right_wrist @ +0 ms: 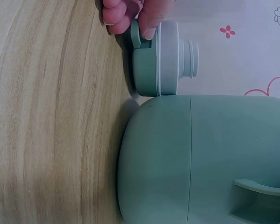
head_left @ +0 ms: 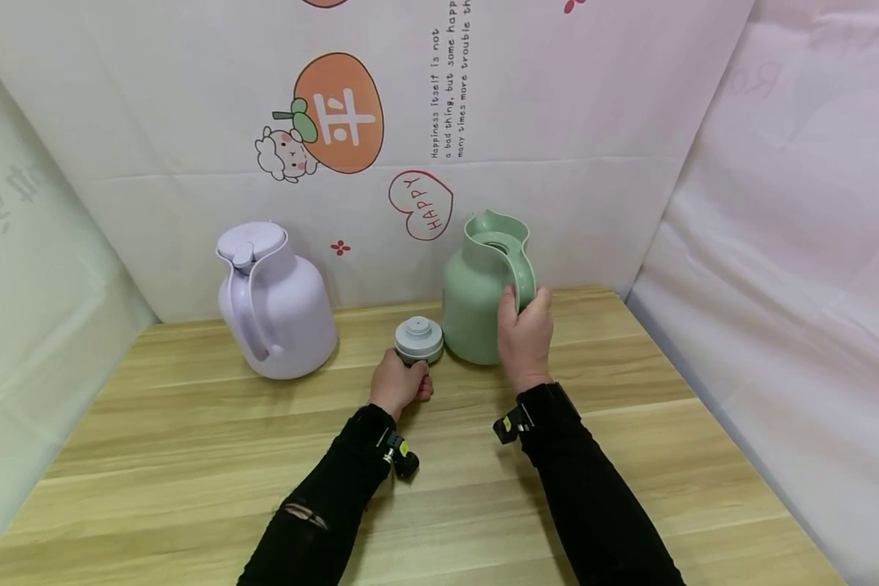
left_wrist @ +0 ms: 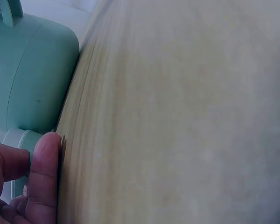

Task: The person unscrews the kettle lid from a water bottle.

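1. Green jug [head_left: 472, 317]: upright on desk [head_left: 454, 513], open-topped.
2. Lilac jug [head_left: 293, 309]: upright, lidded, well apart to the left.
3. Right grip [head_left: 525, 342]: curled round the green jug's handle [head_left: 522, 275].
4. Left grip [head_left: 399, 385]: pinching the grey-and-green lid [head_left: 419, 337].
5. Lid: inverted on desk, just beside the green jug.

One lilac jug [head_left: 300, 301], one green jug [head_left: 472, 309]: jugs, two; one fitted lid [head_left: 258, 238], one loose lid [head_left: 419, 338]: lids, two. One left hand [head_left: 399, 384], one right hand [head_left: 525, 342]: hands, two; one left sleeve [head_left: 318, 505], one right sleeve [head_left: 593, 496]: sleeves, two; one left camera [head_left: 404, 462], one right camera [head_left: 508, 428]: wrist cameras, two. Worktop [head_left: 154, 456], one; printed heart [head_left: 421, 205], one; printed sheep [head_left: 284, 155], one.
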The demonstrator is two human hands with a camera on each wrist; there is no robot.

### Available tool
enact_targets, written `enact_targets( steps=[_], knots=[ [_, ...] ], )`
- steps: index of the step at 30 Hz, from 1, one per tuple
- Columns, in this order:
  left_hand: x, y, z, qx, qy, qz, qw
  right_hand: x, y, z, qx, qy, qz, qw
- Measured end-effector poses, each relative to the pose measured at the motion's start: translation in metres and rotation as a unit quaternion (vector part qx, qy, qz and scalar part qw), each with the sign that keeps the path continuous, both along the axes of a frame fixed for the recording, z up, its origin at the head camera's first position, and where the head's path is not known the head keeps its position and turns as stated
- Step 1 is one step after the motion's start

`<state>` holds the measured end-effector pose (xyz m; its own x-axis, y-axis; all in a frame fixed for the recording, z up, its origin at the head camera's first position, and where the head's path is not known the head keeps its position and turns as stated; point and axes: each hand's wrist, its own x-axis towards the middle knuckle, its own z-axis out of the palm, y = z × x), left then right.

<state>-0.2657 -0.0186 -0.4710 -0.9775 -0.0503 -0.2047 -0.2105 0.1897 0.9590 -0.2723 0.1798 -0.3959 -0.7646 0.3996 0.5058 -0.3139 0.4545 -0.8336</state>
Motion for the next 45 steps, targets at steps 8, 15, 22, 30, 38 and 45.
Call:
enact_targets(
  steps=[8,15,22,30,38,45],
  knots=[
    [-0.0012,0.0006,-0.0009,-0.012,0.008,-0.006,0.9999,0.0012,0.0008,0.0008,-0.004,-0.001,0.002,1.0],
    [-0.0022,0.0002,-0.0035,-0.022,0.011,-0.008,0.9997,0.0015,0.0006,0.0009,0.001,0.0,0.004,1.0],
    [-0.0025,-0.0004,-0.0056,-0.026,0.019,-0.011,0.9994,0.0017,0.0001,0.0007,-0.003,-0.001,0.002,1.0],
    [-0.0038,0.0006,-0.0078,-0.02,0.029,-0.016,0.9992,0.0008,0.0006,-0.0002,0.001,0.005,0.0,1.0],
    [-0.0027,0.0002,-0.0094,-0.009,0.027,-0.013,0.9995,0.0015,0.0008,-0.0002,0.003,0.002,-0.005,1.0],
    [0.0035,0.0005,-0.0026,0.011,0.026,-0.01,0.9995,0.0023,0.0015,0.0011,0.001,-0.002,0.002,1.0]
  ],
)
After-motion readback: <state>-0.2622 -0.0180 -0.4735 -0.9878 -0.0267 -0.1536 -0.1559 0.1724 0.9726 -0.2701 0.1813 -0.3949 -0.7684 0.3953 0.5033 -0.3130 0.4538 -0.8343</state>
